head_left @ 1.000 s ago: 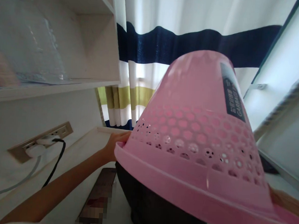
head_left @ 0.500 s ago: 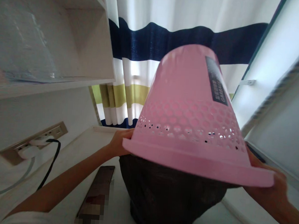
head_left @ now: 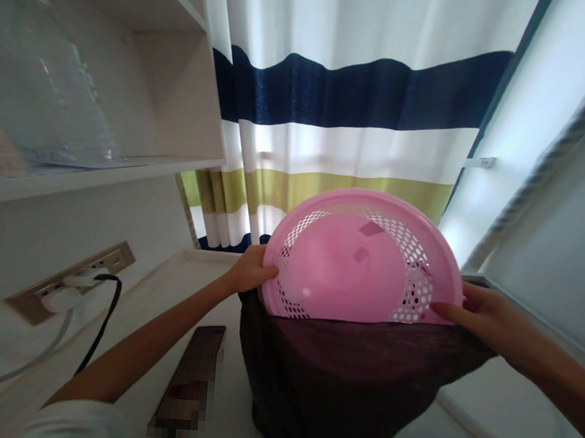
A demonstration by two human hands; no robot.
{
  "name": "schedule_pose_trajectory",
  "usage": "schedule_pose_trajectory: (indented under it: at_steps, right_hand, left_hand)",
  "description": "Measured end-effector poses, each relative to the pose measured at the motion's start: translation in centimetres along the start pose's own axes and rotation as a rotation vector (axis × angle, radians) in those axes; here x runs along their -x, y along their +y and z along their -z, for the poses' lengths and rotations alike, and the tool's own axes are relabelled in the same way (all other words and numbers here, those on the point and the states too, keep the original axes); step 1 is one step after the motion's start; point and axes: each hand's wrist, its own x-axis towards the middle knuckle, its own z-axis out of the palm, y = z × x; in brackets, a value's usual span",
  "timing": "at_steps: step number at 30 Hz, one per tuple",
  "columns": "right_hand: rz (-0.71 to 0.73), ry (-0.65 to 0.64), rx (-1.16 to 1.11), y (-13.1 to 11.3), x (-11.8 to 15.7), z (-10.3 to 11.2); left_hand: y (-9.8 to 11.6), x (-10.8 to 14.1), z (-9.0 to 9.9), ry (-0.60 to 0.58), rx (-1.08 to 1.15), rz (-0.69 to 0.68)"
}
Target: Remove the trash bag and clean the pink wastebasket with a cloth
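A pink basket (head_left: 347, 263) with a perforated wall faces me with its round opening, so its inside shows. A dark plastic bag (head_left: 350, 390) covers the lower part of the opening and hangs down below it. On the left side of the rim, my left hand (head_left: 251, 269) is closed, thumb over the edge. My right hand (head_left: 486, 319) grips the right side of the rim and the bag's edge, its thumb lying inside the opening. The fingers behind the rim are hidden on both sides.
A phone (head_left: 194, 372) lies on the white surface at the left. Plugs and cables hang from a wall socket (head_left: 114, 260). Above is a shelf (head_left: 176, 164) with a clear bottle (head_left: 66, 90). Behind hangs a striped curtain (head_left: 351, 96). A white rounded object (head_left: 504, 407) is at the lower right.
The basket has tipped over so its opening now faces me instead of its outer wall and label. Both hands stay at its rim, and the bag now lies across the opening's lower part.
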Motion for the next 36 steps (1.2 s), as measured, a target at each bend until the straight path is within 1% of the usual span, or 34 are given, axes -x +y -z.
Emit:
schedule_pose_trajectory:
  at_steps: [3,4,6,8,10,12,17,19,22,25,29,34,36]
  right_hand:
    - [-0.153,-0.144,-0.178,0.8,-0.6,-0.4]
    - [-0.160,-0.177,-0.188,1.0,-0.9,-0.4]
    - [-0.128,-0.231,-0.164,1.2,-1.3,-0.2]
    - [-0.069,-0.245,-0.116,1.2,-1.7,-0.1]
    - [-0.005,-0.207,-0.085,0.9,-2.0,-0.1]
    - [0.020,-0.149,-0.074,0.3,-2.3,-0.1]
    - [-0.017,0.053,-0.084,-1.5,-2.7,-0.4]
    - [-0.024,0.087,-0.100,-1.8,-2.8,-0.5]
    - [-0.019,0.069,-0.162,-1.6,-3.3,-0.7]
    - [0.006,0.058,-0.198,-0.8,-4.1,-1.1]
    - [0.010,0.017,-0.185,0.1,-5.3,-1.6]
    - [-0.011,0.058,-0.127,1.0,-6.5,-2.0]
    - [0.004,0.024,-0.105,1.5,-6.8,-2.3]
  left_hand:
    - [-1.0,-0.4,-1.2,-0.048,0.073,0.048]
    - [-1.3,-0.6,-1.4,-0.058,0.086,0.062]
    - [-1.5,-0.9,-1.7,-0.070,0.108,0.084]
    - [-1.7,-1.2,-1.8,-0.068,0.120,0.110]
    - [-1.8,-1.6,-1.8,-0.058,0.129,0.137]
    - [-2.0,-1.9,-1.8,-0.040,0.147,0.171]
    - [-1.8,-3.0,-1.7,0.023,0.264,0.299]
    - [-1.5,-3.5,-1.7,0.067,0.362,0.316]
    - [-1.3,-4.2,-1.8,0.111,0.524,0.362]
    - [-1.6,-4.9,-1.9,0.088,0.635,0.406]
    - [-2.5,-5.8,-2.0,0.082,0.645,0.400]
    - [-3.5,-6.1,-2.4,0.048,0.633,0.365]
    - [-3.7,-6.2,-2.7,0.038,0.599,0.348]
